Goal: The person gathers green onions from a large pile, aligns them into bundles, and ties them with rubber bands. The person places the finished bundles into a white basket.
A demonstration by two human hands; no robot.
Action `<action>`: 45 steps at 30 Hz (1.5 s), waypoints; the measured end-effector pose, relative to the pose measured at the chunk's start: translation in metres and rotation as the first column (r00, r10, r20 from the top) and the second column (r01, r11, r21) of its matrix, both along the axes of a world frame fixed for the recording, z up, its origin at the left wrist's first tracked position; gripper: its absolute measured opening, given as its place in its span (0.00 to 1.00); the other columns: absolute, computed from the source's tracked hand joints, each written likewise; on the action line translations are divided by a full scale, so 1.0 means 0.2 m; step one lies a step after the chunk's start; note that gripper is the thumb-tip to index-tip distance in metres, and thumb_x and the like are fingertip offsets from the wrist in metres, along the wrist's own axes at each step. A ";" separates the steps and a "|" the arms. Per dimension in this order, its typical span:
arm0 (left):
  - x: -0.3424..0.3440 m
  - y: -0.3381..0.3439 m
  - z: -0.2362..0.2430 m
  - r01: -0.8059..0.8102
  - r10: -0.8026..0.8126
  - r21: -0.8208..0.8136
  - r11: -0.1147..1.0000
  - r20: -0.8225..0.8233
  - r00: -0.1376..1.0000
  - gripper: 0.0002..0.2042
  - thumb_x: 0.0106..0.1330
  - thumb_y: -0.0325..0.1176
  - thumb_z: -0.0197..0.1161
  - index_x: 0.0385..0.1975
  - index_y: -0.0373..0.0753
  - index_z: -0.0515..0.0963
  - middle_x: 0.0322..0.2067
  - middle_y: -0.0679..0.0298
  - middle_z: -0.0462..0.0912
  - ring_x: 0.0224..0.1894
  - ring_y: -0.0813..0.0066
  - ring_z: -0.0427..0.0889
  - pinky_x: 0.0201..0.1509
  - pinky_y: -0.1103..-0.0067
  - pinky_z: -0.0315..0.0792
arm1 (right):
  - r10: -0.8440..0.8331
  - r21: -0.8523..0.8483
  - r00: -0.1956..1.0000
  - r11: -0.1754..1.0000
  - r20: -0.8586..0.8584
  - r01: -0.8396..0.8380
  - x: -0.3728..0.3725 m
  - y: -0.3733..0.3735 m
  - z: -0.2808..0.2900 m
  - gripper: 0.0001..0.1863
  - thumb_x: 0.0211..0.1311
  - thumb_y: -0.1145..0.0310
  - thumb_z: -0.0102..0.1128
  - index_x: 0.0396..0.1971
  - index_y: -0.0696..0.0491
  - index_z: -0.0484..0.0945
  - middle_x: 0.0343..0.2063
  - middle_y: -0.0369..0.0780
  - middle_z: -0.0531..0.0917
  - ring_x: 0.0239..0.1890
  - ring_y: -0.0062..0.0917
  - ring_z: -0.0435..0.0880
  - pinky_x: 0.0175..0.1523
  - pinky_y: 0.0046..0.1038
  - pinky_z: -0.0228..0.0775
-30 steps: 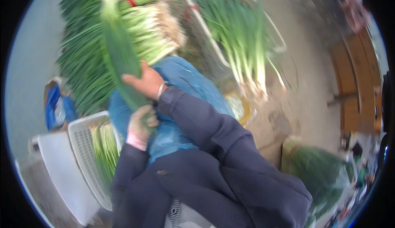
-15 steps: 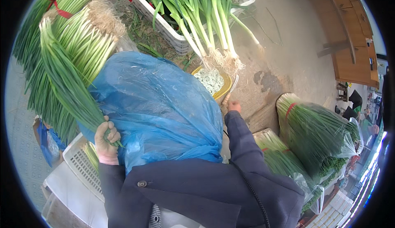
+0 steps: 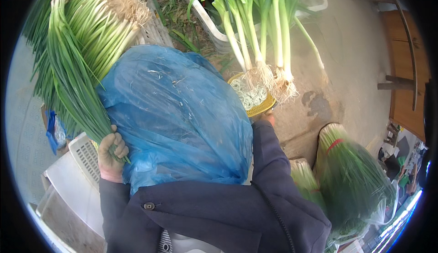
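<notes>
My left hand [image 3: 113, 151] is closed round the leaf tips of a bunch of spring onions [image 3: 75, 77], which slants up to the far left. Its upper end rests on larger bundles of spring onions [image 3: 98, 27]. A blue plastic sheet [image 3: 178, 111] covers my lap. Beyond its right edge, my right hand [image 3: 266, 116] is at the near rim of a yellow basket [image 3: 270, 105] holding pale rubber-band-like rings [image 3: 250, 94]. The visible fingers are curled, and whatever they grip is hidden. Thick leek-like stalks [image 3: 251, 34] hang root-end over the basket.
A white crate [image 3: 200, 6] supports the leek-like stalks. To the right, bundled greens [image 3: 351, 180] stand partly wrapped in clear plastic. A white perforated basket [image 3: 86, 157] is beside my left arm. Brown wooden furniture [image 3: 404, 57] stands at the far right.
The view has shifted, so the crate and basket appear farther right. The knife seen beside my right hand no longer shows clearly. My left hand keeps its hold on the spring onions.
</notes>
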State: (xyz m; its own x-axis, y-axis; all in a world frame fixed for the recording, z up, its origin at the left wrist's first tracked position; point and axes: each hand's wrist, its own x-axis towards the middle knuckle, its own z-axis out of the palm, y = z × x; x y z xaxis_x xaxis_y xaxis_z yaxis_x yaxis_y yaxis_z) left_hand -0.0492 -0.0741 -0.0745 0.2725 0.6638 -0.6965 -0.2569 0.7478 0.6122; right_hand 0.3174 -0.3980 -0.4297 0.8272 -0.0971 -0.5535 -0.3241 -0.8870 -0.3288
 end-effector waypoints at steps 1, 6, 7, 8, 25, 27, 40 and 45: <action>0.01 0.00 0.00 -0.008 0.008 -0.002 1.000 -0.016 1.000 0.16 0.63 0.26 0.60 0.51 0.35 0.73 0.26 0.67 0.72 0.17 0.82 0.62 0.20 0.84 0.58 | 0.017 0.030 1.000 0.999 0.017 -0.018 0.01 -0.01 -0.01 0.16 0.60 0.66 0.63 0.42 0.61 0.81 0.37 0.51 0.86 0.41 0.41 0.86 0.45 0.37 0.75; 0.06 -0.01 0.03 -0.023 0.024 0.008 1.000 -0.064 0.998 0.16 0.62 0.27 0.61 0.50 0.35 0.72 0.25 0.66 0.71 0.17 0.81 0.63 0.21 0.84 0.58 | -0.083 0.304 0.996 0.948 -0.045 0.093 0.03 -0.08 -0.15 0.17 0.60 0.66 0.64 0.46 0.60 0.80 0.40 0.47 0.86 0.41 0.36 0.86 0.44 0.34 0.76; 0.07 -0.01 0.04 -0.033 0.032 -0.009 0.999 -0.094 0.995 0.17 0.61 0.26 0.61 0.50 0.36 0.72 0.24 0.66 0.71 0.17 0.81 0.62 0.21 0.83 0.58 | -0.213 0.484 0.968 0.839 -0.133 0.251 0.04 -0.09 -0.18 0.18 0.60 0.65 0.64 0.45 0.60 0.80 0.39 0.46 0.87 0.41 0.35 0.86 0.44 0.34 0.77; 0.08 -0.01 0.06 -0.040 0.035 -0.041 0.998 -0.103 0.994 0.17 0.61 0.26 0.60 0.50 0.36 0.71 0.24 0.66 0.70 0.17 0.80 0.62 0.21 0.83 0.58 | -0.326 0.616 0.913 0.675 -0.245 0.407 0.04 -0.11 -0.21 0.18 0.60 0.64 0.65 0.45 0.61 0.80 0.39 0.44 0.87 0.42 0.34 0.86 0.44 0.34 0.77; 0.09 -0.01 0.11 -0.030 0.021 -0.091 0.995 -0.100 0.995 0.15 0.67 0.27 0.58 0.52 0.31 0.70 0.29 0.58 0.78 0.33 0.60 0.83 0.36 0.72 0.77 | -0.415 0.743 0.640 -0.152 -0.647 0.652 0.46 -0.36 0.45 0.08 0.51 0.66 0.62 0.18 0.48 0.72 0.18 0.32 0.73 0.16 0.21 0.67 0.22 0.22 0.62; 0.07 0.00 0.10 -0.035 0.023 -0.122 0.992 -0.095 0.995 0.15 0.67 0.28 0.59 0.52 0.32 0.71 0.29 0.58 0.78 0.32 0.61 0.83 0.34 0.73 0.77 | -0.536 0.881 0.703 -0.210 -0.467 0.425 0.56 -0.17 0.81 0.08 0.57 0.67 0.59 0.21 0.51 0.74 0.18 0.33 0.73 0.17 0.21 0.66 0.24 0.22 0.64; -0.06 0.00 0.05 0.066 -0.055 -0.061 0.996 0.170 0.984 0.12 0.60 0.21 0.61 0.44 0.35 0.72 0.20 0.69 0.68 0.14 0.85 0.60 0.18 0.83 0.51 | 0.692 0.698 0.456 -0.098 0.559 -0.709 -0.46 1.25 1.81 0.11 0.61 0.70 0.65 0.40 0.57 0.76 0.17 0.36 0.78 0.15 0.14 0.71 0.19 0.20 0.59; -0.10 -0.01 0.03 0.083 -0.074 -0.046 0.996 0.175 0.982 0.10 0.60 0.20 0.62 0.40 0.35 0.72 0.19 0.69 0.68 0.15 0.85 0.62 0.18 0.82 0.52 | 0.784 0.357 -0.103 -0.391 0.612 -0.848 -0.80 1.50 1.87 0.10 0.61 0.67 0.66 0.36 0.52 0.74 0.19 0.45 0.78 0.21 0.41 0.79 0.26 0.36 0.69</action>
